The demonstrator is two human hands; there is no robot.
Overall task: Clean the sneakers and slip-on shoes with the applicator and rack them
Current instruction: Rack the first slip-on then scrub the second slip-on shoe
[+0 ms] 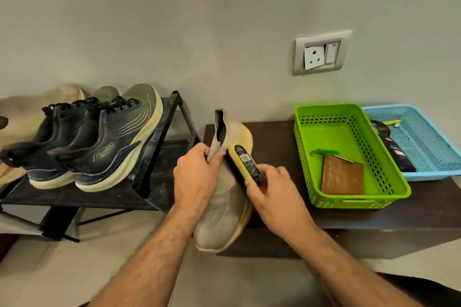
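A beige knit slip-on shoe (225, 209) lies at the left end of a dark low table (274, 147), toe toward me and past the table's edge. My left hand (197, 177) grips its collar and upper. My right hand (272, 194) holds a yellow and black applicator (243, 161) pressed against the shoe's upper near the opening. Two dark sneakers (99, 137) with cream soles stand on the black shoe rack (159, 147) to the left. Another beige shoe (37, 107) sits behind them, partly hidden.
A green perforated basket (389, 182) holding a brown pad (343, 176) stands on the table to the right. Behind it is a blue basket (429, 137) with a dark tube. A wall socket (321, 53) is above. Pale floor lies below the rack.
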